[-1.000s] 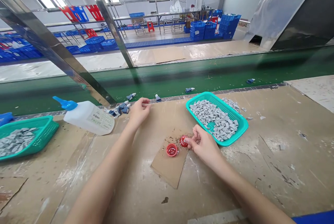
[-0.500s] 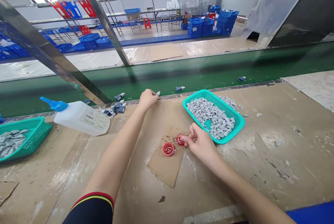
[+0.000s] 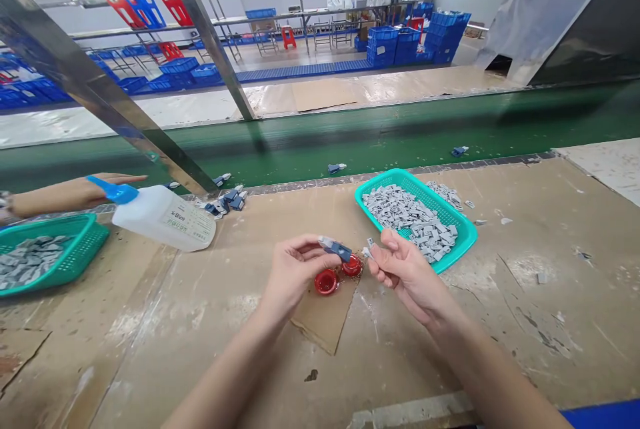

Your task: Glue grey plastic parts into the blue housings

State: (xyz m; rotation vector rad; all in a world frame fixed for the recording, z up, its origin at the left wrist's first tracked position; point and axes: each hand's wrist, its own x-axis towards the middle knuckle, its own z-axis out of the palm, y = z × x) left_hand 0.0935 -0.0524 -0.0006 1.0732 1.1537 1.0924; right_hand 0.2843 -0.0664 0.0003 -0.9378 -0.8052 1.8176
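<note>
My left hand point(image 3: 299, 272) pinches a dark blue plastic part with a grey tip point(image 3: 336, 248) above the work surface. Close by on the right, the fingers of my right hand point(image 3: 405, 269) are closed on a small grey plastic piece point(image 3: 369, 249). Below the hands, two small red cups point(image 3: 326, 282) with glossy red insides stand on a piece of cardboard point(image 3: 327, 322). Just beyond my right hand lies a turquoise basket point(image 3: 469, 241) holding many flat grey pieces point(image 3: 400, 209).
A white glue bottle point(image 3: 165, 219) with a blue nozzle leans at left, beside a pile of blue-grey parts point(image 3: 230, 201). Another person's hand point(image 3: 85, 190) reaches over a second turquoise basket point(image 3: 95, 242). A green conveyor belt point(image 3: 295, 139) crosses behind, carrying several parts. A metal post point(image 3: 210, 42) rises at its edge.
My left hand has come back from the belt edge with the blue part. My right hand has lifted off the red cup with a grey piece. Another person's hand has appeared at left.
</note>
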